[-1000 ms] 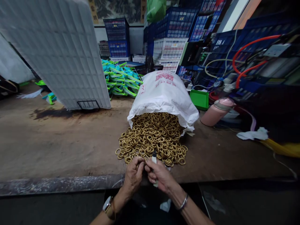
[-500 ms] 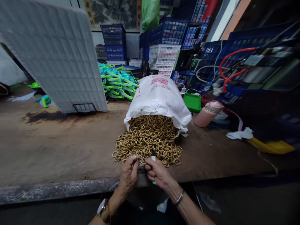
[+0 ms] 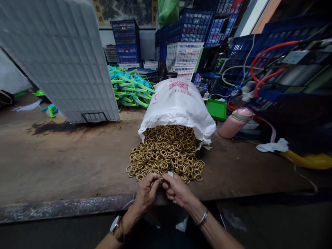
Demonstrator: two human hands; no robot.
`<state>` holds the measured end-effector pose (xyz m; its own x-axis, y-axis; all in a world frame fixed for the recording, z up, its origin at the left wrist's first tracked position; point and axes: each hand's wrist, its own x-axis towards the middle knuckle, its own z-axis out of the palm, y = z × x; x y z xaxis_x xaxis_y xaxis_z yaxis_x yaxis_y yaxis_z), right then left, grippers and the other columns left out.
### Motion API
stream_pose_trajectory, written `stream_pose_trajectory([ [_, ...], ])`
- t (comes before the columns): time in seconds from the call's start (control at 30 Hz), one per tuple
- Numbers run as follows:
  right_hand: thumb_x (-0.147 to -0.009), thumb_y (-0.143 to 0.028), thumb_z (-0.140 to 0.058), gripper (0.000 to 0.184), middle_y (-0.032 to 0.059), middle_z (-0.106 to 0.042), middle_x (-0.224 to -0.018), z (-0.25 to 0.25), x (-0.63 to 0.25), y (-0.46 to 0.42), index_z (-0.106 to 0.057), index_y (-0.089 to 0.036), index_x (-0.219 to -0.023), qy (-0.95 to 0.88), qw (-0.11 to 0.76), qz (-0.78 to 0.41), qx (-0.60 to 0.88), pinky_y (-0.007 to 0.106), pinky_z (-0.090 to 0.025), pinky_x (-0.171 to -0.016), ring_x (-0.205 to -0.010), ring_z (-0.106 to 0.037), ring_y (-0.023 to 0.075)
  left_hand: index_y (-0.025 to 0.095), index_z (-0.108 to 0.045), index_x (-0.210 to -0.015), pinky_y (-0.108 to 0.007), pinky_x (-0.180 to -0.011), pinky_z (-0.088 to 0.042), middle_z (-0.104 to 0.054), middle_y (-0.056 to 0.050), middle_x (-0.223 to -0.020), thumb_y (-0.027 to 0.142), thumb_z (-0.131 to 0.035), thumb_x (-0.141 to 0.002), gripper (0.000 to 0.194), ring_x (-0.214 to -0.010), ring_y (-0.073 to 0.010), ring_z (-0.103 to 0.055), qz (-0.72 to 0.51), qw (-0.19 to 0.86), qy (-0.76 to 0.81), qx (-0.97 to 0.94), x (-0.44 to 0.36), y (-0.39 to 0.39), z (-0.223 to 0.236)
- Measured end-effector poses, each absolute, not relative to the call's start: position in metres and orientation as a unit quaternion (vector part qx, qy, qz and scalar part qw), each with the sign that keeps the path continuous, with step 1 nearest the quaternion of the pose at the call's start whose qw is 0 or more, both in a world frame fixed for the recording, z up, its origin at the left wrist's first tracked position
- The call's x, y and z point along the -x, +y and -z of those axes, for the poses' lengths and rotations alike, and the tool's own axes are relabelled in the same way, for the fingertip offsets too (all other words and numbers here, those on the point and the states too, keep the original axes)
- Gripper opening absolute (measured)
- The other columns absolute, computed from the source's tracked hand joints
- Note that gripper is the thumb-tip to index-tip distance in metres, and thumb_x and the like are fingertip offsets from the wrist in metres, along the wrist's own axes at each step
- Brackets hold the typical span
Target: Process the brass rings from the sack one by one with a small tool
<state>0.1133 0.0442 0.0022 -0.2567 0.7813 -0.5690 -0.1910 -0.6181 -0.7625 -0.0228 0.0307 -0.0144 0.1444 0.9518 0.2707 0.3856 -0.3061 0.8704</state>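
Many gold-coloured metal rings (image 3: 166, 156) spill from the mouth of a white woven sack (image 3: 176, 103) onto the wooden table (image 3: 77, 162). At the near edge of the pile, my left hand (image 3: 147, 190) pinches one gold ring (image 3: 160, 178), mostly covered by the fingers. My right hand (image 3: 178, 190) is closed around a slim tool (image 3: 170, 173) with a white handle and a dark tip; its exact kind is hard to make out. The right thumb and index finger touch or nearly touch the ring beside the left fingertips.
A large pale ribbed panel (image 3: 64, 62) stands at the left. Bright green and blue plastic pieces (image 3: 132, 86) are heaped behind it. Right of the sack are a green tray (image 3: 216, 109), a pink bottle (image 3: 234, 122) and red hoses (image 3: 269, 52). Blue crates (image 3: 127, 38) are stacked behind.
The view has shifted slightly. My hands have drawn closer together, and the left fingers now meet the right fingertips at the ring. The right hand still holds the white-handled tool.
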Motion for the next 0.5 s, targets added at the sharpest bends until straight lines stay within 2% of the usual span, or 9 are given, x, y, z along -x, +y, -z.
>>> stream_pose_trajectory([
  [0.13,-0.073,-0.038,-0.051,0.021,-0.0068,-0.044,-0.053,-0.003,-0.112,0.043,-0.046,-0.019,-0.066,-0.478,0.379,-0.539,0.580,0.019,-0.029,-0.044,-0.045,-0.037,0.0064,0.017,-0.059,-0.075,-0.024,-0.064,-0.042,-0.062,-0.002,-0.069,0.020,-0.047,-0.079,0.013,-0.065,-0.0139,-0.056,-0.417,0.367,0.502,-0.663,0.024,0.029,0.007],
  [0.2,-0.075,-0.039,-0.047,0.021,-0.0054,-0.045,-0.056,-0.005,-0.111,0.044,-0.047,-0.019,-0.067,-0.538,0.376,-0.482,0.580,0.020,-0.032,-0.049,-0.052,-0.040,0.0086,0.017,-0.058,-0.073,-0.024,-0.063,-0.041,-0.061,-0.001,-0.067,0.021,-0.047,-0.079,0.013,-0.064,-0.0135,-0.054,-0.420,0.381,0.502,-0.653,0.024,0.029,0.004],
  [0.33,-0.078,-0.040,-0.040,0.028,-0.0043,-0.042,-0.055,-0.007,-0.107,0.045,-0.044,-0.019,-0.060,-0.587,0.348,-0.464,0.566,0.021,-0.032,-0.050,-0.053,-0.038,0.0095,0.017,-0.058,-0.070,-0.024,-0.065,-0.041,-0.060,-0.001,-0.067,0.020,-0.048,-0.078,0.014,-0.065,-0.0136,-0.054,-0.428,0.406,0.505,-0.630,0.025,0.029,-0.001],
  [0.5,-0.076,-0.040,-0.045,0.027,-0.0047,-0.040,-0.056,-0.006,-0.107,0.046,-0.044,-0.018,-0.060,-0.574,0.356,-0.487,0.553,0.020,-0.031,-0.050,-0.054,-0.036,0.0089,0.016,-0.057,-0.066,-0.024,-0.063,-0.041,-0.057,-0.001,-0.063,0.023,-0.050,-0.076,0.014,-0.063,-0.0132,-0.051,-0.436,0.453,0.508,-0.589,0.024,0.029,-0.009],
])
